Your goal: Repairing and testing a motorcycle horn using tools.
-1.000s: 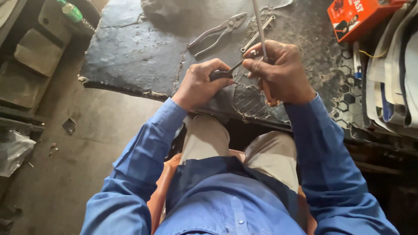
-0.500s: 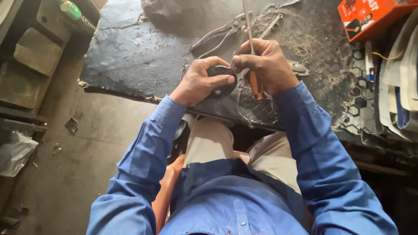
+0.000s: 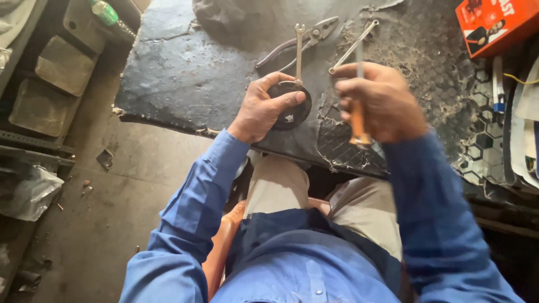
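The left hand [image 3: 264, 109] clasps a round, dark metal disc [image 3: 289, 105], its grip closed around the rim. The right hand [image 3: 377, 101] has its grip wrapped tight on a screwdriver [image 3: 357, 120] with a smooth amber handle, above the grimy, cracked desk [image 3: 185, 73].

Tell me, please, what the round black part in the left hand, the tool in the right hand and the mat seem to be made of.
Round black part: probably dull plastic or rubber; matte, no shine.
Tool: handle looks like wood or amber plastic, orange-brown; shaft grey metal.
Mat: likely worn rubber; dark, cracked, hexagon-patterned, with torn edges.

The one camera sits on my head, looking steeply down and forward, close over my lap and the dark mat [image 3: 185, 73].
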